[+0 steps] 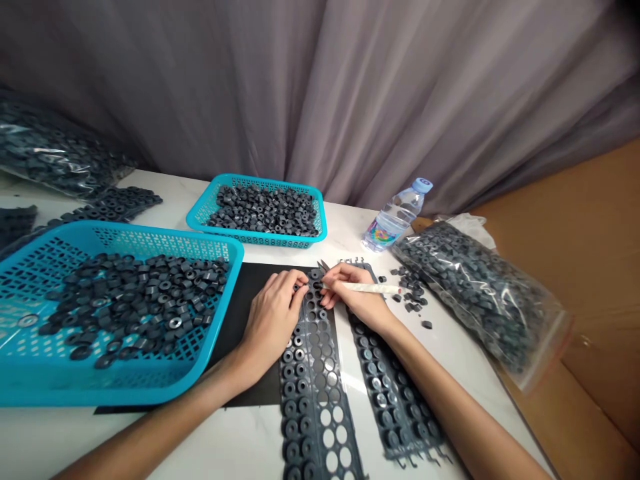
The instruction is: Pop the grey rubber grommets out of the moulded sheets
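Observation:
A dark grey rubber sheet [325, 360] runs lengthwise in front of me, with small rings down its left side and round holes on its right. At its far end my left hand [275, 313] rests, thumb and index finger pinched near a small dark ring. My right hand [357, 293] grips what looks like tweezers [370, 288], with a white-wrapped handle and two pointed metal tips by the sheet's far end. A second rubber sheet [395, 393], full of round pieces, lies under my right forearm.
A large blue basket [237, 267] of dark rings stands left, a smaller blue basket [195, 217] behind. A water bottle [397, 217], loose rings [413, 290] and a filled plastic bag [480, 287] are right. Another bag [50, 147] lies far left. A black mat [245, 293] lies beneath.

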`<state>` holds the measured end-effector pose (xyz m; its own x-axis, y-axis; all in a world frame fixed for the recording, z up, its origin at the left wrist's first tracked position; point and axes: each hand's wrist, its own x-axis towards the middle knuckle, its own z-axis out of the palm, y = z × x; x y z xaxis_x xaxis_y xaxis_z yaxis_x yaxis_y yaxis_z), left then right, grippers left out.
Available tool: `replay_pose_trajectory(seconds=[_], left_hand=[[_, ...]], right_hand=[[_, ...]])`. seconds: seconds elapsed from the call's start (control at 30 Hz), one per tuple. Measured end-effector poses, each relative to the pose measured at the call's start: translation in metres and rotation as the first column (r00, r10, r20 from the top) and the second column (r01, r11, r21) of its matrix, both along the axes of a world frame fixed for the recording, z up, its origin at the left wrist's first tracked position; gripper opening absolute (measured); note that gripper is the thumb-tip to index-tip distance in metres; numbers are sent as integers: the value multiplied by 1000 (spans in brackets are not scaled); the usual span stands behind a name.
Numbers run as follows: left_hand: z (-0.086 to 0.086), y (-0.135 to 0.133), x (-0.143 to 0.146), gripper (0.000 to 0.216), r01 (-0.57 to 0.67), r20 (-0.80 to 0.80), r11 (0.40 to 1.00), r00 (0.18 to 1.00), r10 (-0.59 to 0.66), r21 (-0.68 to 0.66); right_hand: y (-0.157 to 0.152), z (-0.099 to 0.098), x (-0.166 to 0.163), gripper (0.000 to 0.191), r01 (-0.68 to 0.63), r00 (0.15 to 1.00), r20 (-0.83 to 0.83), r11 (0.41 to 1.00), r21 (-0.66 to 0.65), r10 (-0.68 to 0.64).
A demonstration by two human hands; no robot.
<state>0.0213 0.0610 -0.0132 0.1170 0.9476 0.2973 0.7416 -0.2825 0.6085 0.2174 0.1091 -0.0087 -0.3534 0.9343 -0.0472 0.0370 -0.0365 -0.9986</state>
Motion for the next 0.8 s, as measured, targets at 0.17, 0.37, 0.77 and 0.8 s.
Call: replay_pose_trajectory(seconds=[0.17, 0.37, 0.77, 0.8], left_hand=[[3, -1, 1, 8, -17, -115, 1000, 993, 17, 0], [4, -3, 2, 12, 3, -210, 1000, 978, 2, 27], [-1, -1, -1, 20, 86, -304, 986, 952, -39, 141], [-1, -1, 0, 22, 92, -326, 983, 945, -36, 158]], right_hand=[[-2, 1, -2, 19, -26, 1000, -5, 1000, -9, 26], [-1, -2, -1, 17, -45, 999, 21, 999, -9, 45], [0, -4, -1, 14, -54, 998, 27, 999, 5, 53], [0, -4, -1, 14, -57, 998, 27, 998, 8, 56]])
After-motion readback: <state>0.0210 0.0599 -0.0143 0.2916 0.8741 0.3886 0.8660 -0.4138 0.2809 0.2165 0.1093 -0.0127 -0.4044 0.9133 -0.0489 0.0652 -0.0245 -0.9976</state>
